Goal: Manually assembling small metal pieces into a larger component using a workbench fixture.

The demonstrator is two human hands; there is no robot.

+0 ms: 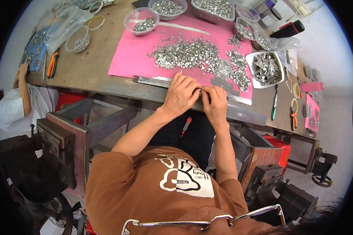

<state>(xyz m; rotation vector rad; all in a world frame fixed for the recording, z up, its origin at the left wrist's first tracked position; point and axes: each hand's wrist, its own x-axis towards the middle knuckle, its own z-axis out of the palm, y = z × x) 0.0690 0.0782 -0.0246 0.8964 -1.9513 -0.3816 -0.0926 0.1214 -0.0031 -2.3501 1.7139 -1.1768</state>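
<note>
At the bench's front edge my left hand (181,93) and my right hand (215,102) meet, thumbs and fingertips pinched together. Whatever sits between the fingertips is too small to name. Just beyond them a large heap of small shiny metal parts (186,53) spreads over a pink mat (125,58). To the right of that heap lie smaller piles of metal parts (239,70). A flat metal strip (155,81) runs along the mat's front edge, partly behind my left hand. Close to my right hand lies a thin grey plate (223,84).
Round tubs (142,21) and a rectangular tub (213,9) of metal parts line the back. A white tray (264,69) of parts stands right, near a green pen (275,102) and orange-handled scissors (293,114). Orange pliers (53,65) lie left, where another person (19,102) sits.
</note>
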